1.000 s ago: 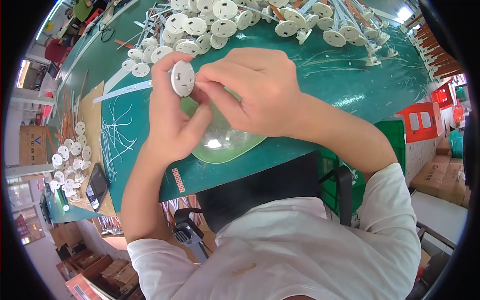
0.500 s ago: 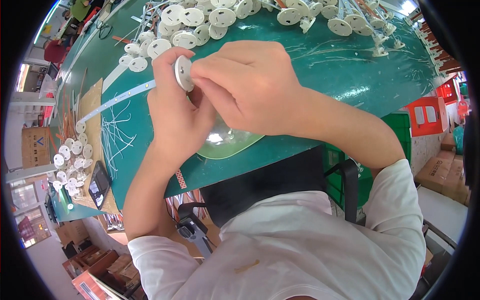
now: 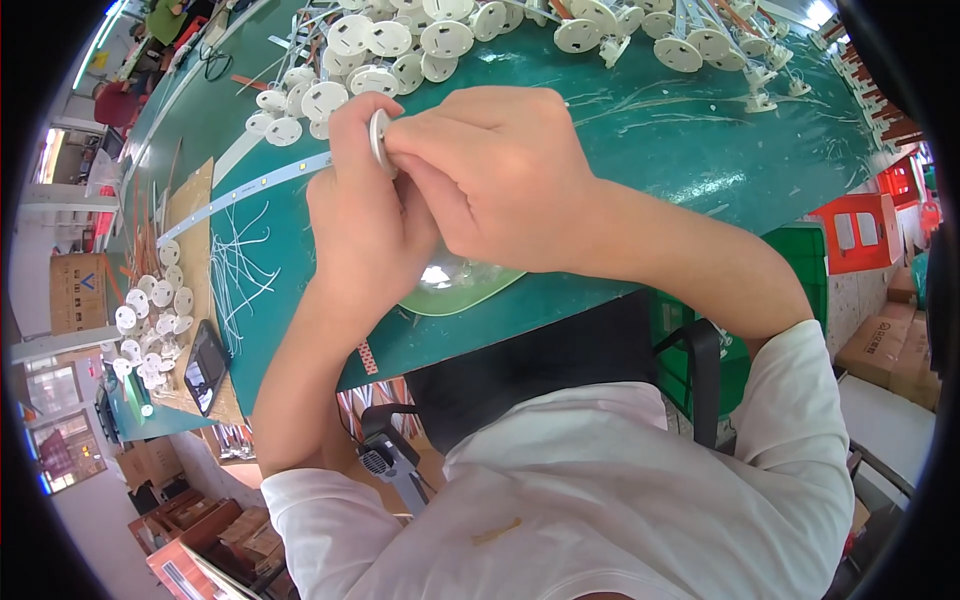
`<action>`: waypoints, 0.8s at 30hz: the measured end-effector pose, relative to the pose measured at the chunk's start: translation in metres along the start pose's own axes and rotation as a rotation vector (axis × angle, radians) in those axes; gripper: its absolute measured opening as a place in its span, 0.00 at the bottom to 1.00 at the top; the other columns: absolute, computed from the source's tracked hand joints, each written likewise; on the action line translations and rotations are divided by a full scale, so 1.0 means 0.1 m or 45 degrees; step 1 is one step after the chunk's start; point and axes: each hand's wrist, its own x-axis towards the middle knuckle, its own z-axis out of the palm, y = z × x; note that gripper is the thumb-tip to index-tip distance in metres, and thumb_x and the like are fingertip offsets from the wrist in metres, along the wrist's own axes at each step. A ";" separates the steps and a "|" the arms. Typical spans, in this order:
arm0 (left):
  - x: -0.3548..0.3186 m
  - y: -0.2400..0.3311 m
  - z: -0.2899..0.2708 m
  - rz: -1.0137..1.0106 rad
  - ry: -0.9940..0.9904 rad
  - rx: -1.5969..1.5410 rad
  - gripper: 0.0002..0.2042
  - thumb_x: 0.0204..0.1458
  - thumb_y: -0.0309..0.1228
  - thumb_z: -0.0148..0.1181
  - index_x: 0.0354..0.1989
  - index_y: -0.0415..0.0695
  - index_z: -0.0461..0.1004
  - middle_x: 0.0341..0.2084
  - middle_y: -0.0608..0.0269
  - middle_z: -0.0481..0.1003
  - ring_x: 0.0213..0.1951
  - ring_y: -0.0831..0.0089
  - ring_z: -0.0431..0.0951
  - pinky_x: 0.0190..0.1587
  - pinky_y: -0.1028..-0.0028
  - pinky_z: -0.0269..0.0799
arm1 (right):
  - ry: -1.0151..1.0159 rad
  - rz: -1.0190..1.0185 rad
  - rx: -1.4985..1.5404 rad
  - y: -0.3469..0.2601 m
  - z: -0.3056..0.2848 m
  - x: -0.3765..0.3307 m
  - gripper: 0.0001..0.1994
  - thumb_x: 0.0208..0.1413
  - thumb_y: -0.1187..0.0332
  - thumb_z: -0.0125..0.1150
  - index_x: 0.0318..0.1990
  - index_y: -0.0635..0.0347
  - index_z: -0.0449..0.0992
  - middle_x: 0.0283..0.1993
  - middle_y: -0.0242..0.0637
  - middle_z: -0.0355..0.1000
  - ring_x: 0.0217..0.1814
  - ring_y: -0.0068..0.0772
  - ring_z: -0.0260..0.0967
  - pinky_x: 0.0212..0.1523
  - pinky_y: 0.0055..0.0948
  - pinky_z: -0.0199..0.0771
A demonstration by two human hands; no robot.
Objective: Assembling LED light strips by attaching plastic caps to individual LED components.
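Observation:
My left hand (image 3: 365,210) is closed round a white round disc (image 3: 380,140), which is tilted almost edge-on. From that hand a pale LED strip (image 3: 250,187) runs down to the left, toward the discs at the table's left side. My right hand (image 3: 495,170) pinches at the face of the disc with thumb and forefinger. Whatever small thing may be between those fingertips is hidden. Under my hands lies a clear, green-rimmed dish (image 3: 460,285), partly covered by them.
Many white discs with strips (image 3: 445,40) are heaped along the far side. More discs (image 3: 160,305) lie at left near a phone (image 3: 205,365) on a cardboard sheet. Thin white wires (image 3: 240,265) lie beside it. A black chair armrest (image 3: 700,370) and green crate (image 3: 795,260) stand at right.
My left hand has shifted slightly right, and the disc has turned more edge-on. The strip has moved right with it. My right fingers stay pinched at the disc.

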 end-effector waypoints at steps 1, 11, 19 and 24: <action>0.01 -0.01 -0.03 0.022 0.030 0.022 0.25 0.49 0.23 0.62 0.55 0.43 0.58 0.15 0.57 0.72 0.20 0.54 0.78 0.24 0.65 0.72 | 0.015 0.017 0.003 -0.02 0.01 0.01 0.07 0.43 0.78 0.64 0.33 0.61 0.78 0.26 0.38 0.74 0.25 0.41 0.73 0.25 0.33 0.72; 0.12 0.01 -0.77 -0.056 -0.049 0.141 0.15 0.56 0.35 0.62 0.46 0.41 0.67 0.13 0.50 0.72 0.20 0.45 0.76 0.24 0.55 0.71 | 0.020 0.203 0.004 0.06 -0.18 0.13 0.09 0.50 0.74 0.69 0.39 0.63 0.79 0.36 0.41 0.79 0.33 0.34 0.79 0.35 0.28 0.77; -0.09 -0.62 -2.37 -0.501 -0.343 0.708 0.14 0.63 0.40 0.51 0.44 0.42 0.72 0.31 0.39 0.77 0.36 0.39 0.77 0.40 0.49 0.70 | -0.176 0.249 -0.029 0.16 -0.14 0.06 0.07 0.52 0.73 0.68 0.37 0.64 0.78 0.37 0.40 0.79 0.35 0.38 0.78 0.35 0.29 0.77; -0.61 -1.35 -3.56 -0.682 -0.558 1.108 0.15 0.58 0.39 0.54 0.46 0.41 0.75 0.30 0.46 0.80 0.33 0.50 0.81 0.38 0.58 0.75 | -0.247 0.195 -0.139 0.23 -0.13 0.04 0.06 0.51 0.72 0.68 0.34 0.62 0.77 0.50 0.41 0.76 0.47 0.40 0.75 0.34 0.31 0.79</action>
